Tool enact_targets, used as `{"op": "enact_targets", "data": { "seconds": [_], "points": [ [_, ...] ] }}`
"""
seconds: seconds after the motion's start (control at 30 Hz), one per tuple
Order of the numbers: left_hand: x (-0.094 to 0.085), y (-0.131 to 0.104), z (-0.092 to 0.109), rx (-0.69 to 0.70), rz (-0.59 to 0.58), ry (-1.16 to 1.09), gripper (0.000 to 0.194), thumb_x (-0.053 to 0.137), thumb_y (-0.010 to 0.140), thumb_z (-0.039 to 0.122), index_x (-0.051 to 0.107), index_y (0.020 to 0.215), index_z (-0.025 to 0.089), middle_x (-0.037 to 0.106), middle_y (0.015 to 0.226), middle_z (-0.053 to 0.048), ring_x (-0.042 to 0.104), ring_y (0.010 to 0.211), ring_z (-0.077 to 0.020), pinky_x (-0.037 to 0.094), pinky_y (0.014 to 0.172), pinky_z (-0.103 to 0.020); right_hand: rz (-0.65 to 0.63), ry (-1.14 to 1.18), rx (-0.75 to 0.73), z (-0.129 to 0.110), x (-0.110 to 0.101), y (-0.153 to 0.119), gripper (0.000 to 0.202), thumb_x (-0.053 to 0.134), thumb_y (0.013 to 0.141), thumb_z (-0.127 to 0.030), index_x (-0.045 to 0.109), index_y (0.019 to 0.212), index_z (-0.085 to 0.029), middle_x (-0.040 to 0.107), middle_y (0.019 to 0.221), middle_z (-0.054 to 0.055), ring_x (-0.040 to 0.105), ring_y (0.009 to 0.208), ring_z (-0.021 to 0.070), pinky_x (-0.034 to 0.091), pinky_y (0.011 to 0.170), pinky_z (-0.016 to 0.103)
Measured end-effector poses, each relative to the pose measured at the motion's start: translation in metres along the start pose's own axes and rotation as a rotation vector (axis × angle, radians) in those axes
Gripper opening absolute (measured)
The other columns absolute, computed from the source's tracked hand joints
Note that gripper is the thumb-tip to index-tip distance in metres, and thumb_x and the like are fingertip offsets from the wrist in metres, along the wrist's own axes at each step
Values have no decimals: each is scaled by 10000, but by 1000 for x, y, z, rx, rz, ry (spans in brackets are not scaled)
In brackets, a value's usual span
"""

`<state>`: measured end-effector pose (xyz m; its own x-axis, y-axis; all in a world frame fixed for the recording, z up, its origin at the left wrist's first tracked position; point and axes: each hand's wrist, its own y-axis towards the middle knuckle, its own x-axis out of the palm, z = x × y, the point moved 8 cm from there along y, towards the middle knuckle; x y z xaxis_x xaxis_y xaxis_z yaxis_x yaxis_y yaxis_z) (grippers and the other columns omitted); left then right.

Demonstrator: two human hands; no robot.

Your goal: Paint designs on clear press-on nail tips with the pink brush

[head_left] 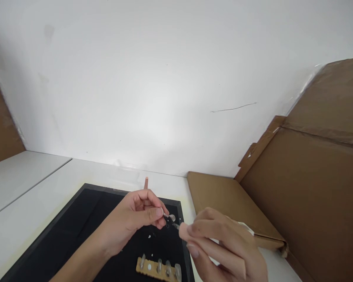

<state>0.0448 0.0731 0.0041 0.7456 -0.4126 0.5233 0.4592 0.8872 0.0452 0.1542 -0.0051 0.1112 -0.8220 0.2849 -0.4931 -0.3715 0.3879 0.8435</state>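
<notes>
My left hand is closed in a pinch, thumb against fingers, on a small clear piece with a rounded end, much like a false nail tip. My right hand grips a slim tool with a pinkish end and a thin dark tip. The tip points at the clear piece, very close to it; whether they touch I cannot tell. Behind my left hand a pinkish-brown stick pokes up, its lower part hidden. Below the hands lies a cardboard strip bearing several similar clear pieces and a white dot.
A black mat with small white specks covers much of the white table. A flat cardboard box and a tall cardboard panel stand on the right. A white wall rises behind; more cardboard is at far left.
</notes>
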Motion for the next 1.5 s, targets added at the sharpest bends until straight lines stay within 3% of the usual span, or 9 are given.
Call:
{"op": "enact_targets", "data": {
  "seconds": [0.13,0.3,0.5,0.67,0.83,1.13,1.3,1.5],
  "points": [
    [-3,1,4,16,34,-1,206,836,674,239,661,661,130,710,736,-5,616,556,-62,450,608,-195,17,-26,-5,-1,-1,1,196,497,745,-16,506,754,-212,584,536,-42,489,421,84,386,403,211],
    [-5,-1,5,34,45,7,204,843,665,247,671,667,137,705,723,3,614,560,-62,448,613,-192,12,-53,-3,1,-2,0,182,532,785,-44,557,870,-204,563,578,-35,505,462,93,373,397,208],
    [-6,-1,8,51,59,30,196,838,672,265,686,673,141,701,719,0,601,571,-65,444,619,-196,-26,-33,-5,-1,0,0,184,512,766,-23,522,780,-206,590,558,-39,509,444,88,410,433,223],
    [-5,-1,9,43,69,14,209,852,651,275,689,654,143,699,716,4,580,552,-54,441,597,-184,-15,-47,-2,2,-1,-2,173,549,807,-55,569,904,-197,580,612,-22,515,495,97,393,425,213],
    [-1,0,9,24,64,-51,206,863,636,250,692,641,136,708,707,-5,583,553,-54,452,579,-167,-82,-51,-17,2,4,0,178,515,782,-29,552,815,-200,570,577,-35,508,473,89,372,421,209],
    [0,1,6,-22,39,-125,181,848,664,219,694,662,125,731,730,-27,644,588,-81,506,599,-179,-29,-77,-38,-4,-1,3,192,529,782,-46,573,885,-201,599,619,-16,540,475,100,408,419,212],
    [0,2,5,-30,50,-126,192,853,656,224,693,673,121,721,699,-24,659,599,-88,510,601,-176,-31,-131,-37,-4,-1,4,196,502,766,-28,555,813,-211,577,575,-30,523,444,97,398,407,218],
    [0,2,1,-50,53,-120,244,872,624,256,677,677,119,718,672,-17,671,600,-97,516,611,-186,-57,-154,-42,-4,2,0,194,530,806,-59,584,929,-199,615,685,0,580,526,103,432,447,219]
  ]
}}
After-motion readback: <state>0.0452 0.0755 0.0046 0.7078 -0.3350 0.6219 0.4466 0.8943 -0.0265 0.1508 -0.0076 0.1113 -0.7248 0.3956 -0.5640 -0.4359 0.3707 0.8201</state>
